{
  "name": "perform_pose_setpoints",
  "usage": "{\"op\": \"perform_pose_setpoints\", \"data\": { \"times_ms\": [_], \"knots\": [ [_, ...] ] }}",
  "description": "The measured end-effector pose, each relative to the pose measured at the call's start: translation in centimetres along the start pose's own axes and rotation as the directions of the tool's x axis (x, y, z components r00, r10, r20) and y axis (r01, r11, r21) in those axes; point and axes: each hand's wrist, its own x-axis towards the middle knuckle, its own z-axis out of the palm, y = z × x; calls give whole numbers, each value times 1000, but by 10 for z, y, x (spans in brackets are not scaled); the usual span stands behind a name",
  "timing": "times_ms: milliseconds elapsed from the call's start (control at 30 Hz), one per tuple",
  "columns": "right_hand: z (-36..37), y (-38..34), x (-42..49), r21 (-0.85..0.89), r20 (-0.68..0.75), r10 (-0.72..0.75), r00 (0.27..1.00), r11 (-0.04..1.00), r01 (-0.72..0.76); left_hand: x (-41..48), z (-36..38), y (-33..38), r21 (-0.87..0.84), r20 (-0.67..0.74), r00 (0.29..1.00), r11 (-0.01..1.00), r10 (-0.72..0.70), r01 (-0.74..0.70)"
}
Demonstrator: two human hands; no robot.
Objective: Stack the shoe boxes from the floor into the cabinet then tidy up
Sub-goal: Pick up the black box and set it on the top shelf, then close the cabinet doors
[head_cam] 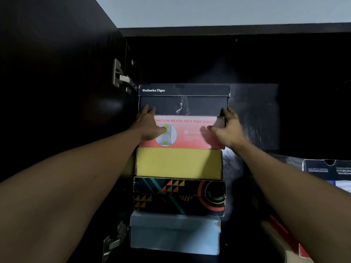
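Both hands, left hand (147,123) and right hand (228,128), press open-fingered against the dark box (183,100) topping a five-box stack in the cabinet (247,59); stacking seems well advanced; floor boxes unseen; tidying probably remains.

open gap above navy box (183,100) to cabinet top (233,31), clear bay right of stack, hinge (121,78) crowds left side
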Motion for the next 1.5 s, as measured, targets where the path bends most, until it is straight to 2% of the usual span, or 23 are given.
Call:
{"op": "perform_pose_setpoints", "data": {
  "times_ms": [67,133,233,367,433,567,733,900,1267,1367,1500],
  "knots": [
    [8,4,5,-21,78,58,995,998,-56,3,5,-2,59,62,998,998,-24,20],
    [18,12,15,-97,136,66,989,994,-53,3,12,-4,95,87,996,995,-28,19],
    [37,71,72,-158,191,93,977,985,-63,1,19,-7,130,104,994,992,-18,4],
    [5,-4,11,-128,222,92,971,990,-64,-1,15,-7,93,134,991,996,-12,0],
    [-12,-10,8,-115,250,119,961,989,-93,-8,12,-6,50,115,993,999,14,-20],
    [-30,-37,-15,75,279,101,955,989,-126,-35,4,-7,-11,99,995,1000,29,-28],
    [-48,-55,-53,-72,196,53,979,997,-39,-73,-19,6,-49,133,989,997,62,-55],
    [-74,-75,-86,-64,211,49,976,997,-36,-113,-53,25,-26,161,983,996,92,-89],
    [-126,-144,-206,92,197,6,980,995,-24,-254,-162,95,-61,60,974,974,220,-216],
    [-120,-167,-257,176,232,-25,972,984,-16,-300,-197,91,-23,-1,974,973,228,-228],
    [-91,-191,-320,263,315,-98,944,965,13,-351,-229,53,-98,-167,969,975,184,-202]
  ]
}}
